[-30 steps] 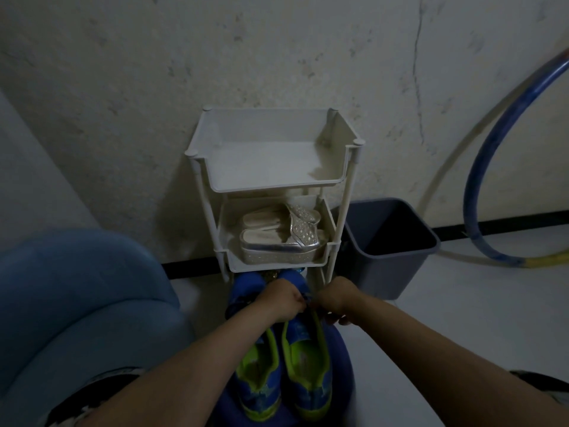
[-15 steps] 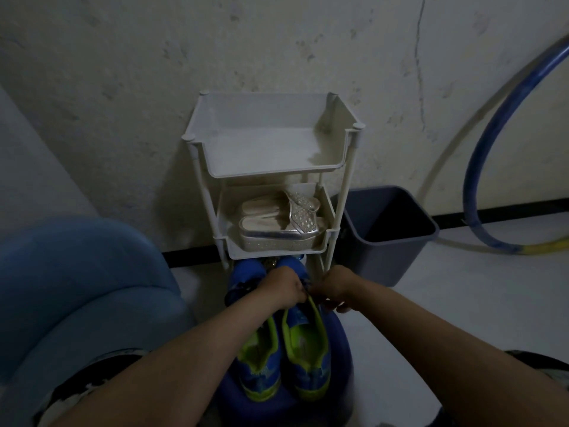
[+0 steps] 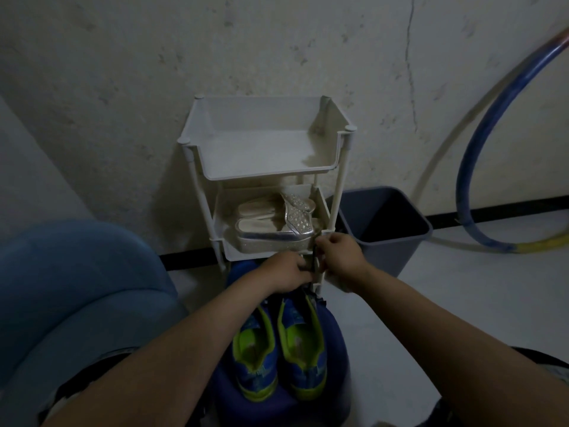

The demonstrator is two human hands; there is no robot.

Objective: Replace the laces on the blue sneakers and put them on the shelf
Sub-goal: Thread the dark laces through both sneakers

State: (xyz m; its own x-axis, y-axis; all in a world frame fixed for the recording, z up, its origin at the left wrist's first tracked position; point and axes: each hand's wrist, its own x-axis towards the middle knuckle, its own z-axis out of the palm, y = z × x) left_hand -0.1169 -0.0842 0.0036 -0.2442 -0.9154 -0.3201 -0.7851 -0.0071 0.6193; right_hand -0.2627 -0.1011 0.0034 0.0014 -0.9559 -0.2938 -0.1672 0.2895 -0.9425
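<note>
Hands (image 3: 283, 272) (image 3: 338, 257) raised, lace (image 3: 313, 266) taut (2 sneakers' (image 3: 303, 343) toes hidden)

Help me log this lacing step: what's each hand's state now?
Left hand: closed, pinching the thin dark shoelace low down.
Right hand: closed, pinching the same shoelace higher up.

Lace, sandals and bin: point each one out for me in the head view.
lace (image 3: 313, 263), head view, on the dark strand's middle.
sandals (image 3: 261, 225), head view, on the nearer sandal's insole.
bin (image 3: 388, 257), head view, on its front wall.
</note>
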